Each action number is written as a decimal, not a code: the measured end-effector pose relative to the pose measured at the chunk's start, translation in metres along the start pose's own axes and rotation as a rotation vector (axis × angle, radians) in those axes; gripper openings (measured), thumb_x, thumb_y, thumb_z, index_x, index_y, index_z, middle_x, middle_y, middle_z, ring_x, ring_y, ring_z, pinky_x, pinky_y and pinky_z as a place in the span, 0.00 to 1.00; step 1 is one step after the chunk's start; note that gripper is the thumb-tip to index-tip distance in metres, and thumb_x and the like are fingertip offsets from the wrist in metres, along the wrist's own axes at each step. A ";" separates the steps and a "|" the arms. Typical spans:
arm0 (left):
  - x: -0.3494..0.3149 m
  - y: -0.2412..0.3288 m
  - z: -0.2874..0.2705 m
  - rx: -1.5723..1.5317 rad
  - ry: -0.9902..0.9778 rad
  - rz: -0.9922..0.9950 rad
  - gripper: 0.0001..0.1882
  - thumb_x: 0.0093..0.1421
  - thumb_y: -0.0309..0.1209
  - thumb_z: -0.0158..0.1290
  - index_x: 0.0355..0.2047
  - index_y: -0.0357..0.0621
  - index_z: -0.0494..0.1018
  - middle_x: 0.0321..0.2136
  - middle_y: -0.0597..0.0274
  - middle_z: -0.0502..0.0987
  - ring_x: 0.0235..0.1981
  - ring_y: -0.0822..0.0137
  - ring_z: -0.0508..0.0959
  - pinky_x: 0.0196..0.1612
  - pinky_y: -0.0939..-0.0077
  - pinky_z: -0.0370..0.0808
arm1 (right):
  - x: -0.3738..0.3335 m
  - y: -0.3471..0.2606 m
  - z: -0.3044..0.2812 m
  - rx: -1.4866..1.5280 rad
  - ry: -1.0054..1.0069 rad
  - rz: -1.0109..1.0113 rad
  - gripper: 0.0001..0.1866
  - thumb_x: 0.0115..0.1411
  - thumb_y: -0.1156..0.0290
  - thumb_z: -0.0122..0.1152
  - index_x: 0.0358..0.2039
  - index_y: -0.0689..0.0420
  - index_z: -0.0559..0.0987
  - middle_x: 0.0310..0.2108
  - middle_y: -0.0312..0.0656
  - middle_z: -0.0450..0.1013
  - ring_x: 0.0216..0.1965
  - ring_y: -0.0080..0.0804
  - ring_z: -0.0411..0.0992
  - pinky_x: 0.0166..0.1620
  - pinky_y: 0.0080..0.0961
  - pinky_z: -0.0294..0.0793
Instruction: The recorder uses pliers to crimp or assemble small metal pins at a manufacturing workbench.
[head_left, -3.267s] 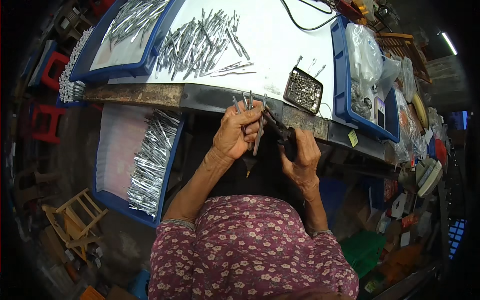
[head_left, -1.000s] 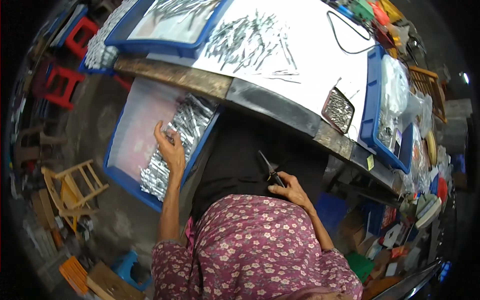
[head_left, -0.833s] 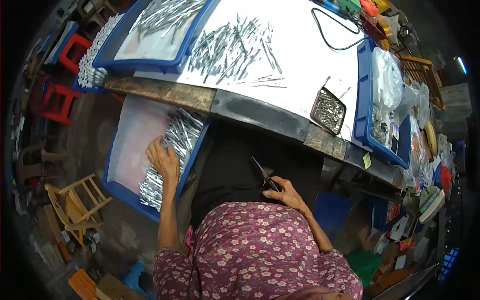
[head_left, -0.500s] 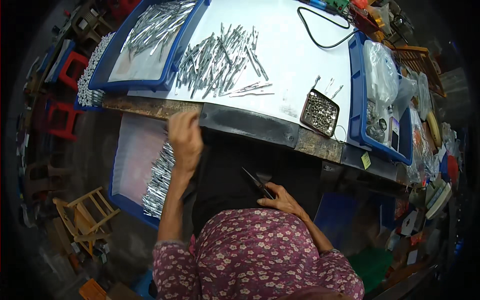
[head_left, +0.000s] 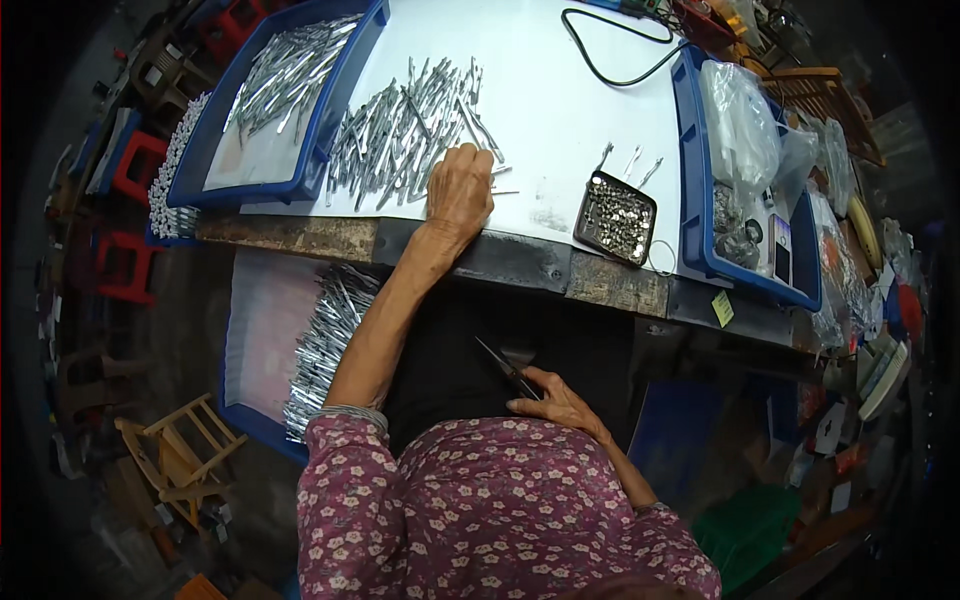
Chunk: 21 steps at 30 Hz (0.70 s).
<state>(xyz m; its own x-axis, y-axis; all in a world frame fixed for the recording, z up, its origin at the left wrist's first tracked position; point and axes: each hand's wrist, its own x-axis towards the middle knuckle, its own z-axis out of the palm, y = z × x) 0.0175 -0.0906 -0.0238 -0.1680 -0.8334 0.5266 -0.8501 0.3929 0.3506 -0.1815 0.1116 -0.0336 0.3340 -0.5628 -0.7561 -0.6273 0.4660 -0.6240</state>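
Note:
My left hand (head_left: 460,190) reaches over the table, its fingers curled down at the near right edge of a pile of thin silver metal strips (head_left: 400,135). Its fingertips are hidden beneath it, so whatever they pinch does not show; ends of a few loose strips stick out to its right. My right hand (head_left: 558,402) rests at my lap, closed around a dark, slim tool with a pointed tip (head_left: 495,355), which points up and to the left. The tool's exact kind is hard to make out against the dark cloth.
Far left stands a blue tray (head_left: 315,165) holding more strips. A small dark dish (head_left: 615,218) of tiny metal parts sits at right, beside a blue bin (head_left: 695,190) with plastic bags. Below the table edge, another blue tray (head_left: 265,330) holds strips. A black cable (head_left: 620,82) loops behind.
My left hand has gone from beside the table's front edge, up and right onto the near end of the strip pile. My right hand keeps the tool at my lap. The view has shifted slightly.

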 end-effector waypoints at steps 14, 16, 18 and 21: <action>-0.034 0.056 -0.064 -1.072 0.073 -0.394 0.03 0.56 0.26 0.50 0.31 0.40 0.71 0.23 0.71 0.71 0.22 0.81 0.65 0.27 0.85 0.64 | -0.029 -0.025 -0.038 0.093 0.188 -0.685 0.23 0.39 0.68 0.67 0.37 0.62 0.72 0.27 0.36 0.65 0.29 0.23 0.65 0.33 0.20 0.63; -0.046 0.064 -0.062 -1.131 0.051 -0.410 0.03 0.56 0.24 0.50 0.31 0.39 0.71 0.23 0.72 0.70 0.24 0.81 0.66 0.28 0.87 0.64 | -0.038 -0.046 -0.048 0.053 0.329 -0.797 0.23 0.39 0.70 0.67 0.37 0.62 0.72 0.27 0.37 0.66 0.29 0.25 0.66 0.32 0.22 0.65; -0.057 0.066 -0.054 -1.180 0.030 -0.410 0.03 0.56 0.23 0.50 0.31 0.39 0.71 0.23 0.72 0.70 0.24 0.81 0.67 0.29 0.87 0.65 | -0.037 -0.064 -0.054 -0.125 0.596 -0.886 0.24 0.39 0.72 0.68 0.37 0.62 0.71 0.26 0.38 0.66 0.25 0.28 0.66 0.30 0.23 0.65; -0.063 0.068 -0.051 -1.214 -0.038 -0.394 0.03 0.56 0.23 0.50 0.32 0.39 0.71 0.26 0.72 0.71 0.28 0.82 0.69 0.33 0.90 0.65 | -0.028 -0.088 -0.062 -0.315 0.889 -0.984 0.21 0.41 0.75 0.66 0.37 0.62 0.70 0.23 0.41 0.65 0.22 0.32 0.65 0.28 0.24 0.65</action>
<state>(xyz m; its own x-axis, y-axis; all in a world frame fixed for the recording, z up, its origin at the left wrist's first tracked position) -0.0042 0.0081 0.0065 -0.0406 -0.9766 0.2110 0.1513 0.2027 0.9675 -0.1787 0.0441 0.0551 0.2455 -0.8702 0.4271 -0.5676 -0.4863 -0.6644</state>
